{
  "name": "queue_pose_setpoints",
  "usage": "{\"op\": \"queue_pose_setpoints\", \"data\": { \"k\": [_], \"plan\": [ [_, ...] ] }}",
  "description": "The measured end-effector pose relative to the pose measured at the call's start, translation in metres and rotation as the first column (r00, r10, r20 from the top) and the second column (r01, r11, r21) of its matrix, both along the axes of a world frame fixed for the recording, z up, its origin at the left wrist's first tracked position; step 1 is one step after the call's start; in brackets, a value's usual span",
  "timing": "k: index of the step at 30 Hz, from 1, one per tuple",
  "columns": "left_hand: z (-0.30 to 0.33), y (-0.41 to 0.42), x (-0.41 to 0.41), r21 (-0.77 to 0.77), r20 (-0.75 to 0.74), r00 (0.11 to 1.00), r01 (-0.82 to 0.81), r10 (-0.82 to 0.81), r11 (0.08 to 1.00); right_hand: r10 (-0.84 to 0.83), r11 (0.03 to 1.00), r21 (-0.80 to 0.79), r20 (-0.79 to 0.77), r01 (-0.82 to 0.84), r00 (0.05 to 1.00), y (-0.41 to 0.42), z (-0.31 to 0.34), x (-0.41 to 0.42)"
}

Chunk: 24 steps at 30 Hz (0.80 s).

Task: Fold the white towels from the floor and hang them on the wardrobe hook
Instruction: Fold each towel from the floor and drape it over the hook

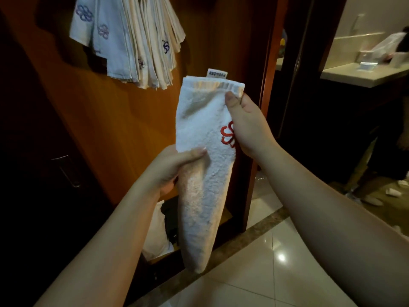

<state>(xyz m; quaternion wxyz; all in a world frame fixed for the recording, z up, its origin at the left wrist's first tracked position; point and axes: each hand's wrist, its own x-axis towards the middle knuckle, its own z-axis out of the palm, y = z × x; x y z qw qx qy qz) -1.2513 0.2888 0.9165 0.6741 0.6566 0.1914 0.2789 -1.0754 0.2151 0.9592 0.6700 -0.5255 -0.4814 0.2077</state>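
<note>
Fingers (234, 100) pinch fluffy folded white towel (203, 173).

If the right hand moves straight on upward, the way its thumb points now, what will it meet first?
Probably nothing soon. The right hand has its grip on the top corner of the folded white terry towel with a red flower emblem. Above it only the brown wooden wardrobe panel shows, seemingly farther back; depth is unclear.

Two hands (247, 122) hold one white towel (205, 173) (a bunch of hanging towels (132, 38), too overlapped to count).
</note>
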Motion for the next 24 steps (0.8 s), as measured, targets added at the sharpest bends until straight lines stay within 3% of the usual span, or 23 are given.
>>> {"op": "queue_pose_setpoints", "data": {
  "k": [3,6,10,13,15,21,24],
  "plan": [
    [0.0,0.006,0.003,-0.053,0.052,0.998,-0.027,0.03,0.998,0.142,0.988,-0.037,-0.172,-0.15,0.975,0.01,-0.002,0.01],
    [0.005,0.011,0.007,-0.144,0.04,0.999,-0.022,0.028,0.989,0.357,0.899,-0.075,-0.444,-0.431,0.822,0.013,-0.02,0.023],
    [0.011,0.02,0.01,-0.307,0.04,0.998,-0.036,0.05,0.951,0.496,0.741,-0.135,-0.55,-0.658,0.672,0.002,-0.073,0.029],
    [0.017,0.024,0.011,-0.429,0.093,0.991,-0.045,0.093,0.902,0.568,0.661,-0.154,-0.537,-0.735,0.623,-0.008,-0.097,0.029],
    [0.02,0.028,0.012,-0.448,0.081,0.99,-0.064,0.112,0.892,0.593,0.64,-0.221,-0.467,-0.736,0.656,-0.012,-0.103,0.025],
    [0.035,0.032,0.018,-0.421,0.038,0.983,-0.148,0.181,0.895,0.465,0.711,-0.447,-0.278,-0.542,0.84,-0.011,-0.105,0.011],
    [0.046,0.038,0.021,-0.403,0.013,0.97,-0.219,0.245,0.889,0.398,0.766,-0.425,-0.274,-0.482,0.875,-0.009,-0.104,0.008]
  ]
}}
